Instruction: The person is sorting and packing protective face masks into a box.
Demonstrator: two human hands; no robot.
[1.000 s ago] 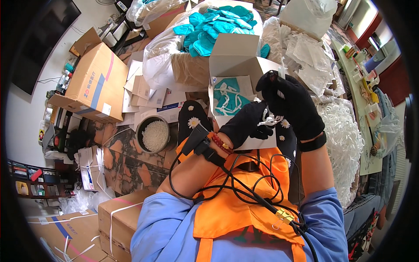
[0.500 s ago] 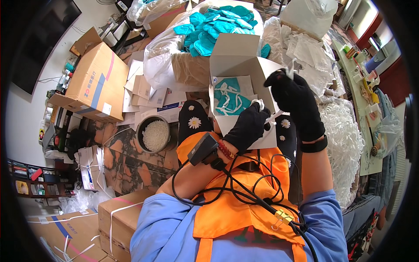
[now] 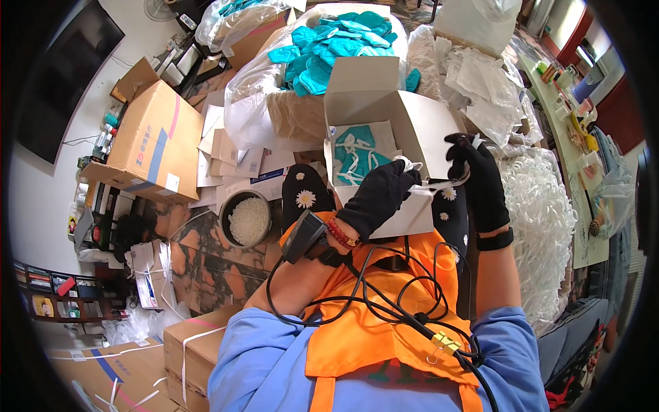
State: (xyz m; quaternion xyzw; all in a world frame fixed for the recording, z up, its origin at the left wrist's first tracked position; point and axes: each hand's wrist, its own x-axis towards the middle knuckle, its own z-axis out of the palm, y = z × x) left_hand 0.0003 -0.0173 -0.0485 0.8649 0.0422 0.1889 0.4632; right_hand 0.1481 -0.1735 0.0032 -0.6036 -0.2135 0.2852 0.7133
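Both my hands wear black gloves. My left hand (image 3: 384,197) is closed on a small bundle of white straps (image 3: 410,165), just over the near edge of an open white box (image 3: 423,113) on my lap. Stretched between my hands is a white strap (image 3: 439,185). My right hand (image 3: 478,184) pinches its other end, to the right of the box, with fingers curled. Inside the box lies a teal fabric piece (image 3: 357,152) with white straps, shaped like a folded face mask, on a pale sheet. My left glove partly hides the box's near side.
Beyond the box, a plastic-lined carton (image 3: 264,103) overflows with teal pieces (image 3: 329,51). A heap of white straps (image 3: 535,226) fills the right side. On the left stand a bucket of white pellets (image 3: 248,218) and a large brown carton (image 3: 147,137). Black cables (image 3: 329,295) loop across my apron.
My right hand has come down and the strap now runs almost level toward my left hand. My left hand has shifted slightly left and stays closed on the white straps.
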